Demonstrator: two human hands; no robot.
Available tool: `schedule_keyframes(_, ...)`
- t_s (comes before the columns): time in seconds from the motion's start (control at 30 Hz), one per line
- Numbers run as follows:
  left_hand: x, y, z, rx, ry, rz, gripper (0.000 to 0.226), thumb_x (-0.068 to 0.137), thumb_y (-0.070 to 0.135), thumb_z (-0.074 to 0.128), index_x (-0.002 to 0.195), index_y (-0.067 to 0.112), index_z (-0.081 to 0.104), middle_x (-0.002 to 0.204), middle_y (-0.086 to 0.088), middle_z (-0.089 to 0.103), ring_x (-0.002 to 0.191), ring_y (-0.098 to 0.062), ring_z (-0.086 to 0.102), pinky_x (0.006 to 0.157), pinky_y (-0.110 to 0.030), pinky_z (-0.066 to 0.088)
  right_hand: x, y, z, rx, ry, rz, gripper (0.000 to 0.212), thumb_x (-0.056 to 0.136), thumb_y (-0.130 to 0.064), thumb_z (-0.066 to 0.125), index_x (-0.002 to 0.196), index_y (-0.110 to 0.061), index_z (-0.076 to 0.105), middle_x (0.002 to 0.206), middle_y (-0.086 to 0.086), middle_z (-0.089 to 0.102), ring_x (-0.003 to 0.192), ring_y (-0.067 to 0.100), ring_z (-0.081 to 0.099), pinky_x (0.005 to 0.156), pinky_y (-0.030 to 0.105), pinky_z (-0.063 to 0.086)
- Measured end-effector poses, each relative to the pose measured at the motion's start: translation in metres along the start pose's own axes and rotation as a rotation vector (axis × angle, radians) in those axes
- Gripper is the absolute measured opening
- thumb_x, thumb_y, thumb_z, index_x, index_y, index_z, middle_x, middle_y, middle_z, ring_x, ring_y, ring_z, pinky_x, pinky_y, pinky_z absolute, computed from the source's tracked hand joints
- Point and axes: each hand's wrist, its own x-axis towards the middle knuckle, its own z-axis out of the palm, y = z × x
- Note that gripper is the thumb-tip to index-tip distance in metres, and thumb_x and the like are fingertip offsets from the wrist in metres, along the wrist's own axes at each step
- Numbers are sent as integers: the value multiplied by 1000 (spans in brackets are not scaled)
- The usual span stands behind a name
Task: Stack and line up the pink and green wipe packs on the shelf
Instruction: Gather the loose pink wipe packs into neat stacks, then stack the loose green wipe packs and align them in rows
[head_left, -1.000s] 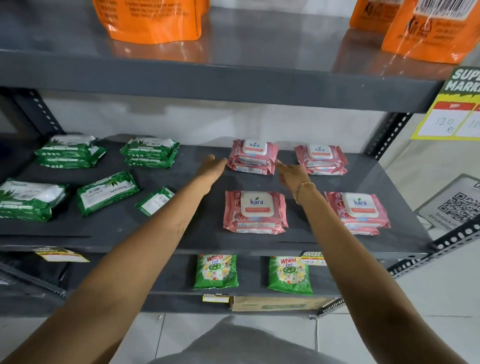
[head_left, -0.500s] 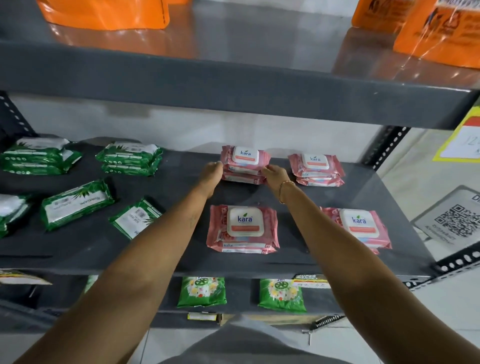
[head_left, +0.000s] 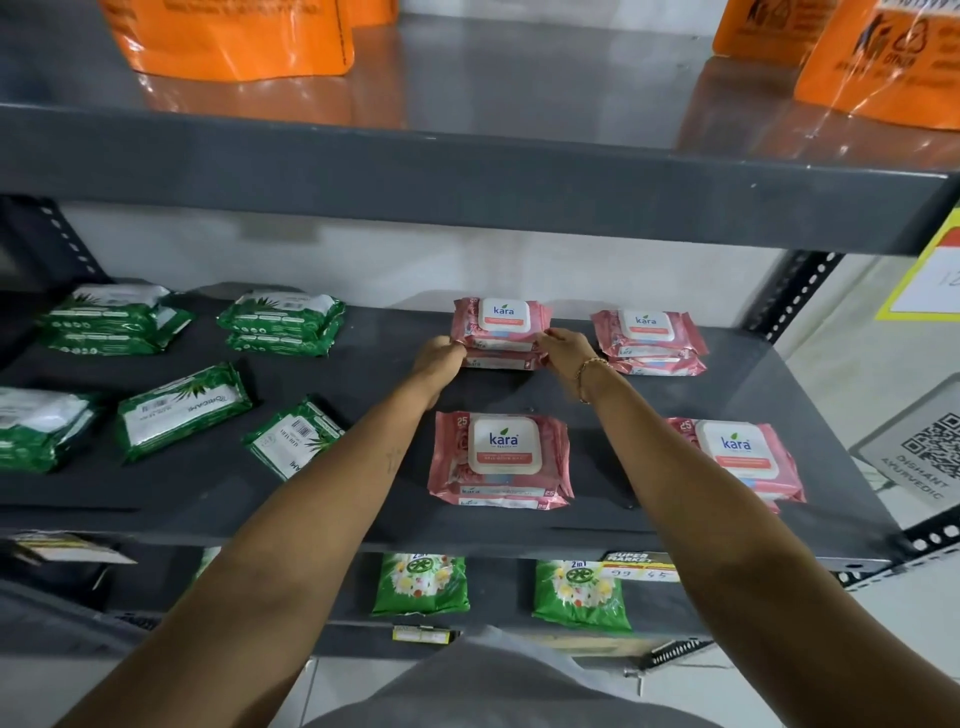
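Step in hand: the rear pink stack (head_left: 501, 332) was being squared up, judged from both hands set at its ends.
Left hand (head_left: 439, 358): was placed at the stack's left end, fingers curled narrowly against the packs; a full hold could not be told from a nudge.
Right hand (head_left: 563, 345): was set at the right end, fingertips pinched lightly on the upper pack's corner.
Pink packs: four stacks were laid on the right half of the shelf (head_left: 363, 530), two at the back, two at the front; the front stack (head_left: 501, 460) was seen between the forearms, the others (head_left: 649, 340) (head_left: 737, 457) further right.
Green packs: two stacks (head_left: 283, 322) (head_left: 111, 319) were laid at the back left; loose packs (head_left: 182, 410) (head_left: 293, 439) were lying askew at the front, another (head_left: 41, 428) at the left edge.
Progress: the pink side was judged nearly done, the green side not yet.
Next move: the upper pack would need to be aligned over the lower, then the askew green packs gathered, stacked and lined up.
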Motion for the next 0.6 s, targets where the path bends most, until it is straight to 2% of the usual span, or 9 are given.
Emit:
schedule_keyframes(0.03,0,0,-3,37,-27,-4,19,88,19,49,88,10,65,104,-11,68,100,-28,62,89,-37,51,-1,-1,-1,-15,-7,-5,32,94,-19,46,117,-1,60,108,12,65,89,20,57,93,35,50)
schedule_keyframes(0.1,-4,3,-12,161,-47,12,20,88,16,46,95,10,64,118,-16,65,102,-27,60,85,-34,48,-6,-3,-3,-102,-2,-21,33,94,-20,42,114,1,60,106,14,64,89,21,55,88,35,50)
schedule_keyframes(0.2,-20,3,-38,346,41,131,44,93,15,41,136,15,49,140,-10,53,114,-20,58,87,-23,42,-20,-15,-3,-355,89,-70,32,94,-16,40,103,3,63,105,19,65,85,24,54,76,33,44)
schedule_keyframes(0.27,-44,-4,-64,399,163,355,41,95,14,44,135,16,52,123,-11,66,82,-9,62,73,-7,42,-36,-31,2,-501,182,-182,32,93,-15,42,115,-2,62,122,18,61,101,28,59,89,35,48)
schedule_keyframes(0.33,-78,-24,-96,415,316,591,36,92,6,49,125,10,61,99,-13,71,59,-6,55,60,2,38,-62,-50,17,-508,254,-386,30,91,-13,46,114,-6,63,123,17,60,109,32,58,95,34,44)
schedule_keyframes(0.37,-97,-41,-115,426,380,652,34,91,4,49,122,7,62,97,-13,69,59,-10,55,61,1,39,-77,-60,30,-506,252,-502,26,90,-11,47,108,-5,65,118,18,63,107,33,58,92,32,42)
schedule_keyframes(0.43,-135,-85,-159,517,471,651,33,92,6,45,120,4,62,106,-14,65,74,-20,61,69,-15,45,-106,-72,69,-547,161,-655,21,88,-8,46,92,-3,67,105,20,67,100,36,59,88,33,42)
schedule_keyframes(0.53,-179,-157,-224,705,526,504,36,92,12,42,120,1,62,115,-19,62,99,-33,61,84,-38,49,-140,-72,143,-605,-38,-650,16,88,-12,48,89,-7,64,106,18,67,101,34,60,85,28,41)
schedule_keyframes(0.6,-196,-191,-265,807,496,395,40,93,19,39,120,0,61,116,-20,62,104,-38,60,86,-44,50,-152,-66,188,-645,-151,-578,22,90,-19,50,102,-4,61,117,19,62,111,34,56,91,28,40)
